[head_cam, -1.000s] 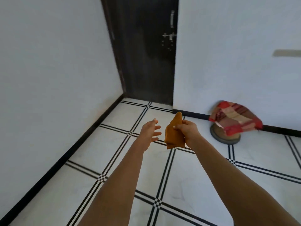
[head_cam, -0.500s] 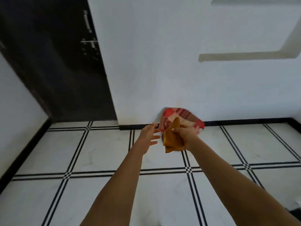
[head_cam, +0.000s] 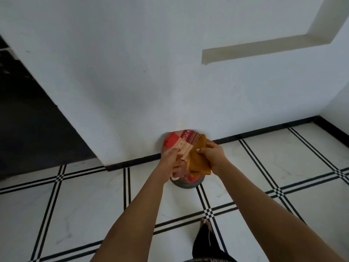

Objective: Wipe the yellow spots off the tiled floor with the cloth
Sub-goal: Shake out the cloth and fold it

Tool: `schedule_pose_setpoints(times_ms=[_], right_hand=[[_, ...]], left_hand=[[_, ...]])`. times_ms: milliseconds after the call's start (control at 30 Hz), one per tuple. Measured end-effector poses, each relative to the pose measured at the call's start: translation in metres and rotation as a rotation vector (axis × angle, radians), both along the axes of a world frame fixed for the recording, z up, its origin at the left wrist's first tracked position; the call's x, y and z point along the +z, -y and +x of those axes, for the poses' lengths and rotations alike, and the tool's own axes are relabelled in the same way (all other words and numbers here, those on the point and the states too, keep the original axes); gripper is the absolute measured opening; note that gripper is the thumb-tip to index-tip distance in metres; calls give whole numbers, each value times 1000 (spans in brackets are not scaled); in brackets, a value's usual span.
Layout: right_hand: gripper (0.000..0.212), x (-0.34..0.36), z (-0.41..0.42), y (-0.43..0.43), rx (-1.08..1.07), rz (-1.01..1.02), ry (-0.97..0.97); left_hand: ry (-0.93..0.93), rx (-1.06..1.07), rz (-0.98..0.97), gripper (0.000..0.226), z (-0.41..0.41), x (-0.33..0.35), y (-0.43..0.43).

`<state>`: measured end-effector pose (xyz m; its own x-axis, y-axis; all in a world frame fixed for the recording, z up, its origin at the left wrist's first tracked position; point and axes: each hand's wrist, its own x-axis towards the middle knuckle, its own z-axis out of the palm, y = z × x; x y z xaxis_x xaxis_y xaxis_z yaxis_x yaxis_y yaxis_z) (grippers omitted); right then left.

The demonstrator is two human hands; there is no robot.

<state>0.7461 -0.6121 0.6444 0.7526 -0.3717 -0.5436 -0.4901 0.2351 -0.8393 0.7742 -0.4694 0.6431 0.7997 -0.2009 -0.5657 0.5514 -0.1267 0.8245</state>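
Note:
A folded mustard-yellow cloth [head_cam: 198, 159] hangs from my right hand [head_cam: 213, 155], which pinches its upper edge at arm's length. My left hand [head_cam: 172, 158] is just to the left of the cloth, fingers spread, holding nothing. The white tiled floor [head_cam: 79, 205] has black double lines. No yellow spots show on the tiles in view.
A round dark object draped with a red patterned fabric [head_cam: 176, 141] stands against the white wall [head_cam: 151, 72], right behind my hands. A dark doorway [head_cam: 28, 129] lies at the left. My leg and foot [head_cam: 205, 235] show at the bottom. A black skirting strip [head_cam: 264, 133] edges the floor.
My view has swung right, from the dark door to the white wall and the fabric-covered object. My right hand still holds the cloth; my left hand has come closer to it.

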Motion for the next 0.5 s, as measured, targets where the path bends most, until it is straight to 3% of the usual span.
schedule_pose_setpoints(times_ms=[300, 500], right_hand=[[55, -41, 160, 73, 31, 59, -118], [54, -103, 250, 99, 35, 95, -222]], left_hand=[[-139, 67, 69, 37, 150, -49, 68], [-247, 121, 107, 29, 242, -122, 96]])
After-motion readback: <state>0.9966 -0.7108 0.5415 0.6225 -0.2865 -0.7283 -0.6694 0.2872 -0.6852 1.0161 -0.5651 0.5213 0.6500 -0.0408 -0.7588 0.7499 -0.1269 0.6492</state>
